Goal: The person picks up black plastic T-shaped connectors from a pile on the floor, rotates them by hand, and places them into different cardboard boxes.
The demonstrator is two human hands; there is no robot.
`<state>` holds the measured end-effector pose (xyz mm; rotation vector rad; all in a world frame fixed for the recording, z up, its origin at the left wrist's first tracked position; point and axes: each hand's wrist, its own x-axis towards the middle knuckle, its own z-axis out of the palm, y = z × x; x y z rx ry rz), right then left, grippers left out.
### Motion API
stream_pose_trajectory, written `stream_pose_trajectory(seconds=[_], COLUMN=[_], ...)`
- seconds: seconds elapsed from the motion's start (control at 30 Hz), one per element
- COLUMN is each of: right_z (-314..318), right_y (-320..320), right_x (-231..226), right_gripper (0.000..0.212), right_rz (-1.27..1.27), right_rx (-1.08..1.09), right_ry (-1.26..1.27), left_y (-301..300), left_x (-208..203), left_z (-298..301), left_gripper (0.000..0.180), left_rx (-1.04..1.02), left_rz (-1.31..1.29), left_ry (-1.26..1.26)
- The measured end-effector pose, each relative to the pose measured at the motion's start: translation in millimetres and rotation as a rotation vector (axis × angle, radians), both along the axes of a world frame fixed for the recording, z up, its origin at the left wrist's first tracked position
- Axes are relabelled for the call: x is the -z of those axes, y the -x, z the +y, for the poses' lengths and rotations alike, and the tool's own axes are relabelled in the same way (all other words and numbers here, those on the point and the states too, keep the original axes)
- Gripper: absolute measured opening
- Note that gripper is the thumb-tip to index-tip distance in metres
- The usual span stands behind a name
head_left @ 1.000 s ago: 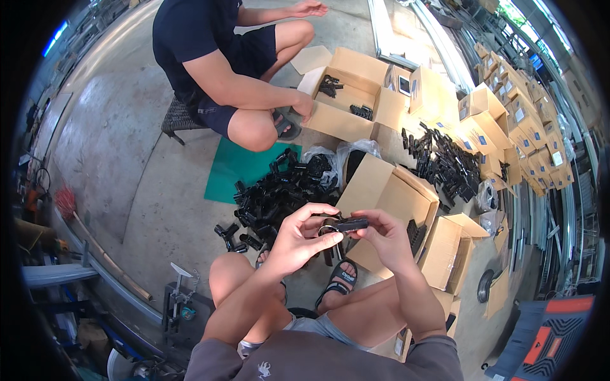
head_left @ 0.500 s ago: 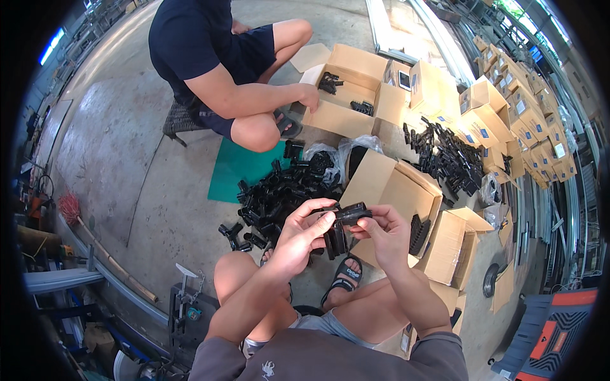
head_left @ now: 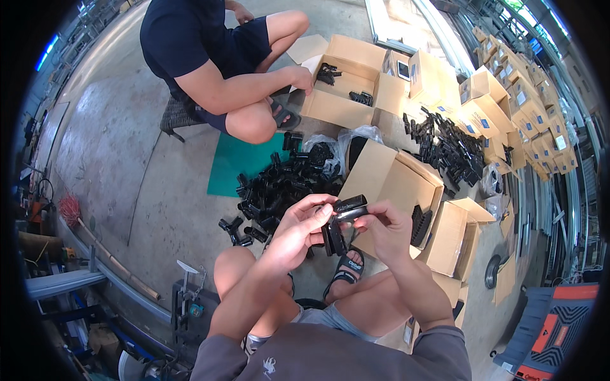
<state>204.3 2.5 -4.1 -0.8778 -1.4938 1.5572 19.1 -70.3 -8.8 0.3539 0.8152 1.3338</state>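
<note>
Between my hands is a glossy black branched fitting (head_left: pixel 351 209), its tube-like arms pointing up to the right and down toward my feet. My left hand (head_left: pixel 296 230) grips its left side with thumb and fingers. The fingertips of my right hand (head_left: pixel 387 225) pinch its right end. Just beyond them, a heap of similar black fittings (head_left: pixel 273 190) lies on the floor, partly over a green mat (head_left: pixel 222 168). To the right, an open cardboard box (head_left: pixel 375 168) holds a row of black pieces (head_left: pixel 419 223) along its side.
Across from me a person (head_left: pixel 210 76) sits on a woven stool (head_left: pixel 178 120), one hand at another open box (head_left: pixel 340 111) with black fittings inside. More fittings (head_left: pixel 448 146) are piled at the right, near stacked cartons (head_left: pixel 527 114). A grey-and-orange case (head_left: pixel 549 333) stands at lower right.
The fitting has turned slightly in my hands, its upper arm now showing more of its face. The other person's hand has shifted a little back and up along the box edge.
</note>
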Motion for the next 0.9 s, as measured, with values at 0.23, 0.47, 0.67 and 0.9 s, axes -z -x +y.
stream_pose_trajectory(seconds=[0.23,0.47,0.67,0.9], right_z=[4.0,4.8,7.4,6.2], right_y=[2.2,5.1,4.8,8.3], right_x=[-10.7,-13.4,-11.0,-11.6], right_gripper=[0.008,0.007,0.013,0.014], right_rz=[-0.046,-0.035,-0.064,-0.052], right_rx=[0.013,0.004,-0.013,0.017], right_ry=[-0.014,0.009,0.047,0.067], left_y=[1.4,-0.2,-3.3,-2.0], left_x=[-0.2,-3.2,-6.1,-2.2], left_z=[0.3,1.6,1.9,1.9], left_gripper=[0.034,0.034,0.035,0.036], left_rx=[-0.024,-0.021,-0.037,-0.026], left_rz=[-0.03,-0.02,-0.015,0.005], left_ry=[0.046,0.059,0.077,0.052])
